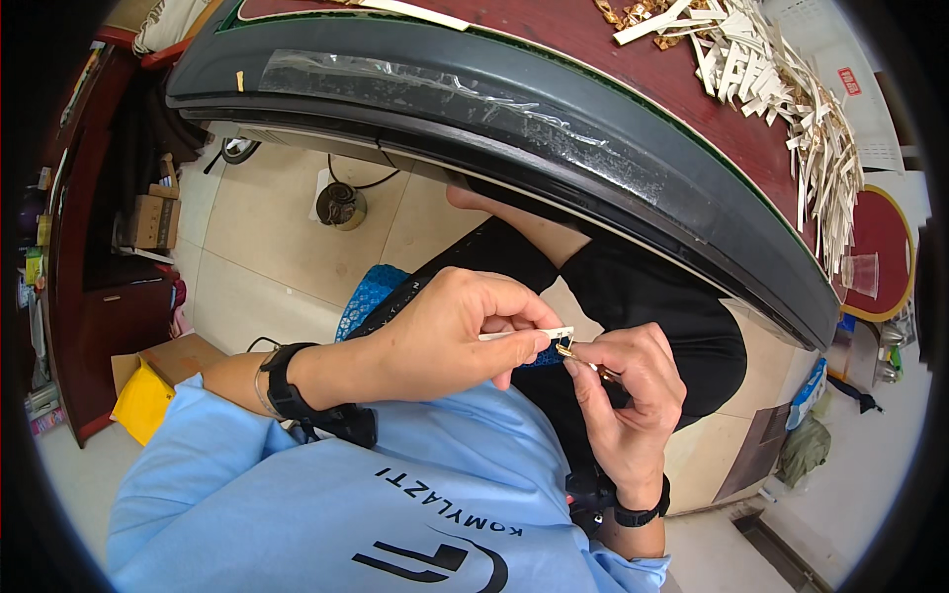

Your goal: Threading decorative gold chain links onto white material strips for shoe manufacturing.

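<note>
- A thin white strip (529,334) lies roughly level over the person's lap, below the counter (514,148) edge, its right end meeting a small gold piece (571,353).
- The left hand (450,336) pinches the strip, fingers closed on it; the strip runs rightward from that grip.
- The right hand (633,395) is clamped on the gold piece, fingertips just beside the strip's end.
- The gold piece's shape is mostly hidden by fingers.
- A heap of pale strips (791,89) lies on the counter, well apart.
</note>
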The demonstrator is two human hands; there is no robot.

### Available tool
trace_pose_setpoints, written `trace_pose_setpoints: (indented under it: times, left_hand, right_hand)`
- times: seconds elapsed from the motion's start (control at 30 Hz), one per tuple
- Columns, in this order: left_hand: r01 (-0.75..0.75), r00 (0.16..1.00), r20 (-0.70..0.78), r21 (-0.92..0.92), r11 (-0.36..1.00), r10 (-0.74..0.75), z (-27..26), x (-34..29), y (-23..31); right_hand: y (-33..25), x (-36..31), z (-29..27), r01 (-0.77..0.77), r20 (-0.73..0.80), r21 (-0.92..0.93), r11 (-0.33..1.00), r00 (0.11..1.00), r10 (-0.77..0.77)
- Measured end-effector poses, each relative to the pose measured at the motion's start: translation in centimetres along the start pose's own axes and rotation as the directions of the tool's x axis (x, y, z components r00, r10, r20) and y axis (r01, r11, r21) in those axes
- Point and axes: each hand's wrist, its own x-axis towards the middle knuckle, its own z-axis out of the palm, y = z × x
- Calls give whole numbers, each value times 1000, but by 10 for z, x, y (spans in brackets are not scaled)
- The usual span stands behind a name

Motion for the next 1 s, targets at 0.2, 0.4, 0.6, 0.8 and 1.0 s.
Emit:
trace_pose_setpoints:
  times: [0.2,0.4,0.6,0.8,1.0]
  left_hand:
    - [-31,999,-11,86,996,32,2,-1,3]
    - [-121,992,41,221,968,115,-2,0,-2]
    - [-241,970,65,366,899,234,-1,0,-3]
    - [-361,927,114,527,769,357,-2,3,-2]
    - [-293,953,64,462,837,298,-3,3,-7]
  right_hand:
    - [-1,3,-2,29,40,-30,999,999,-28]
    - [-2,3,-5,-35,118,11,999,992,33]
    - [-1,1,-3,-162,160,131,978,977,140]
    - [-2,0,-4,-345,202,231,910,932,302]
    - [-7,-2,1,-472,210,334,816,881,424]
